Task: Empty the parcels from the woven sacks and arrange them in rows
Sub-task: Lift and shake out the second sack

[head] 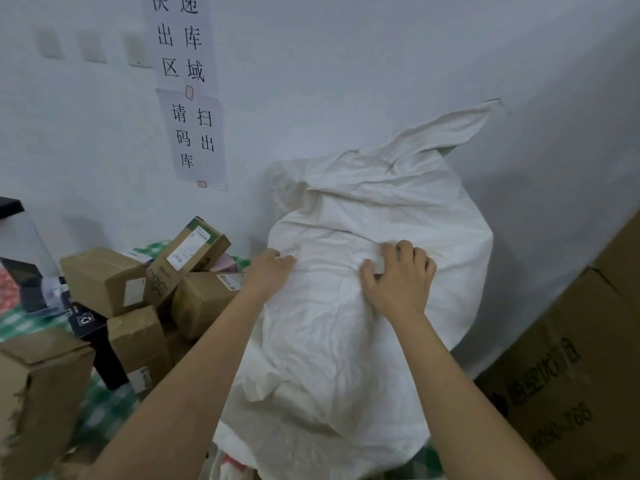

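Observation:
A bulging white woven sack [346,341] stands against the wall, its loose corner [460,126] sticking up to the right. My left hand [270,271] grips the fabric on the sack's left side. Near the middle of the sack, my right hand [398,278] pinches a fold of the cloth with curled fingers. A heap of brown cardboard parcels [138,292] lies to the left on a green checked floor cover [100,410]. Something pink and white [232,465] shows at the sack's lower edge.
A large printed carton [571,375] stands at the right, close to the sack. A torn brown box [34,393] sits at the near left. Paper signs [194,98] hang on the white wall. A black parcel [93,327] lies among the boxes.

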Tool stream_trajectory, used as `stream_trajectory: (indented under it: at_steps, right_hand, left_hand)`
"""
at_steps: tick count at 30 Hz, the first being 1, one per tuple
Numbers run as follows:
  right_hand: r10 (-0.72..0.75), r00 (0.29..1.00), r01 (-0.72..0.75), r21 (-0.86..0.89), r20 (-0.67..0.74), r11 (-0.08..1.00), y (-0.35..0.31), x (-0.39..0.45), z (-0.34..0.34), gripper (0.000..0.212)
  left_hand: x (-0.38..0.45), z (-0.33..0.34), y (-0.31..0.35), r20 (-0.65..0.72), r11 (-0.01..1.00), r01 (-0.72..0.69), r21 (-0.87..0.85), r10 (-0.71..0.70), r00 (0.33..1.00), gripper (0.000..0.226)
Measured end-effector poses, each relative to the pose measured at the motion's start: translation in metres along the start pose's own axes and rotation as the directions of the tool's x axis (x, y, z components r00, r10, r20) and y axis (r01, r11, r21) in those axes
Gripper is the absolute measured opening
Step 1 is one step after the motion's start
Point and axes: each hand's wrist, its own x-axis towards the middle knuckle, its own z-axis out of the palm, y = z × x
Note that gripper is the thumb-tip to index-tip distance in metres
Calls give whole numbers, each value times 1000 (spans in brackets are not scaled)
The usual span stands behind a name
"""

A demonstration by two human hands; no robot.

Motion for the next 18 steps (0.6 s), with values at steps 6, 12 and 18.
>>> stream_trajectory:
  at_steps: [6,12,18]
  right_hand:
    - [64,996,-68,75,61,995,7,4,-2,49]
    - [86,988,-100,107,125,989,6,8,-5,54]
    - [510,850,-519,361,129,774,11,4,-8,99]
  left_hand:
    - [1,8,1,-31,998,40,43,-39,999,42]
    - [4,13,-7,-104,999,-10,32,13,994,34]
    - [-2,16,-12,-148,998,-64,-26,60,987,30]
